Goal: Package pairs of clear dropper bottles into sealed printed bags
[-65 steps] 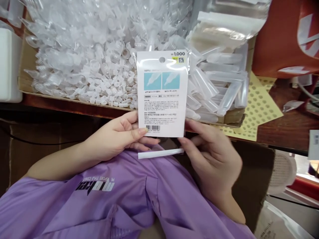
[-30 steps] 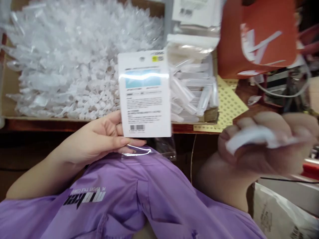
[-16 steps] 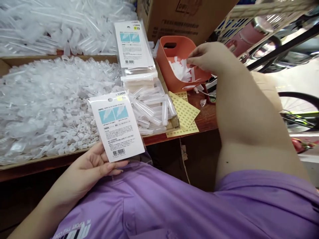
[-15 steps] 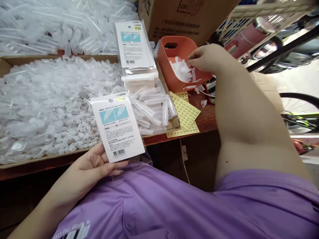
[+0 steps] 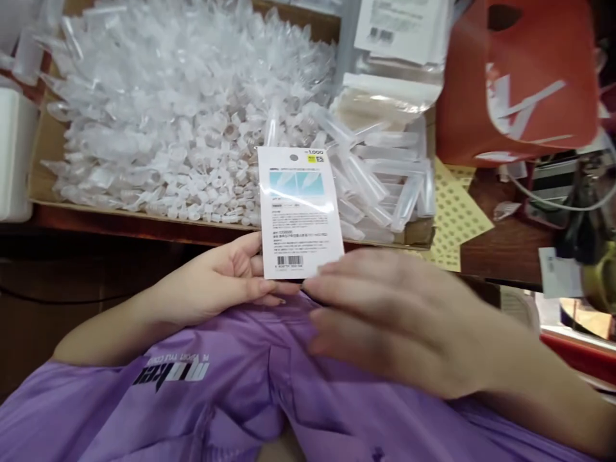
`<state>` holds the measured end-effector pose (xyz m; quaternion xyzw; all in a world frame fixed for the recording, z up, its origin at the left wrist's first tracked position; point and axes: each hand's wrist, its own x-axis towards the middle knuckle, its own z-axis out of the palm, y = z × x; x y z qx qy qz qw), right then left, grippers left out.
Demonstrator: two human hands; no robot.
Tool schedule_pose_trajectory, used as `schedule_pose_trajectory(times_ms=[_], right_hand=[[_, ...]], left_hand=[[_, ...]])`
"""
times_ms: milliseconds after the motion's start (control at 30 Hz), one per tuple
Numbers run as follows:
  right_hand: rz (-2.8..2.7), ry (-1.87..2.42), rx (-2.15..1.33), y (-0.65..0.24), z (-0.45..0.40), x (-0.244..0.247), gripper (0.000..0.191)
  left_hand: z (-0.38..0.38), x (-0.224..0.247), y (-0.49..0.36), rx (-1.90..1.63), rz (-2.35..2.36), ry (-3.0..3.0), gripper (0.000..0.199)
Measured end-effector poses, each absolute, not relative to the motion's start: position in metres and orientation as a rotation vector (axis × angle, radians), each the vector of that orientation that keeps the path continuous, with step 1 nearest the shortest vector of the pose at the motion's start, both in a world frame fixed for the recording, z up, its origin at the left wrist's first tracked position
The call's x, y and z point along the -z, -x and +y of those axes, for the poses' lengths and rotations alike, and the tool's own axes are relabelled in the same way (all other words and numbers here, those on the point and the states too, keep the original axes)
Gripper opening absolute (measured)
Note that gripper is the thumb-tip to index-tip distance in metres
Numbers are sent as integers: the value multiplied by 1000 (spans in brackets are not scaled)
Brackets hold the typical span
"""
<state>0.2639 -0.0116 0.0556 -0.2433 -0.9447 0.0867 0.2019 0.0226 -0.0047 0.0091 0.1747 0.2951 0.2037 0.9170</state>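
A white printed card with a blue picture and a barcode is held by its lower left corner in my left hand, thumb in front and fingers behind. My right hand is smeared by motion beside the card's lower right corner; whether anything is between its fingers cannot be made out. Past the card, a cardboard tray holds a heap of small clear plastic pieces. Clear tubes lie at the tray's right end.
Bagged cards rest above the tubes. At the upper right is an orange basket with white strips. Yellow sticker sheets lie beside the tray, and a cable runs across the right side. A white object is at the far left.
My right hand has come from the orange basket to the card's lower right corner. The view has shifted, and the card now appears more upright and nearer the middle.
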Motion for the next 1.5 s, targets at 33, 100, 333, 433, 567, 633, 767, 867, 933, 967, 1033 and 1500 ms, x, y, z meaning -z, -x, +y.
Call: schedule_pose_trajectory(times_ms=[33, 100, 333, 433, 567, 633, 767, 867, 933, 967, 1033, 1500], right_hand=[[-2640, 603, -159, -254, -24, -50, 9], [-2603, 537, 14, -241, -40, -39, 16], [-2640, 590, 201, -235, -48, -31, 12], [-2661, 506, 130, -229, -46, -35, 15], [-2666, 530, -8, -223, -44, -36, 18], [-2657, 578, -66, -222, -43, -38, 18], [-2661, 731, -220, -222, -40, -42, 19], [-2636, 896, -409, -220, -36, -43, 16], [-2597, 986, -519, -216, -32, -44, 14], [-2586, 1033, -564, -214, -29, -45, 14], [-2571, 1136, -597, -209, -25, -46, 14], [-2682, 1328, -510, -199, -13, -52, 19]], left_hand=[[-6, -8, -23, -430, 605, -349, 52], [-10, -8, -24, -420, 627, -331, 54], [-16, -12, -24, -396, 670, -229, 47], [-16, -11, -23, -381, 708, -202, 39], [-16, -8, -23, -455, 725, -331, 27], [-15, -6, -24, -493, 734, -407, 22], [-14, -2, -22, -471, 817, -499, 20], [-13, 1, -18, -448, 895, -524, 21], [-13, 2, -16, -442, 917, -552, 18], [-13, 3, -15, -439, 920, -569, 16], [-13, 3, -14, -434, 909, -593, 15], [-9, 2, -6, -368, 715, -582, 33]])
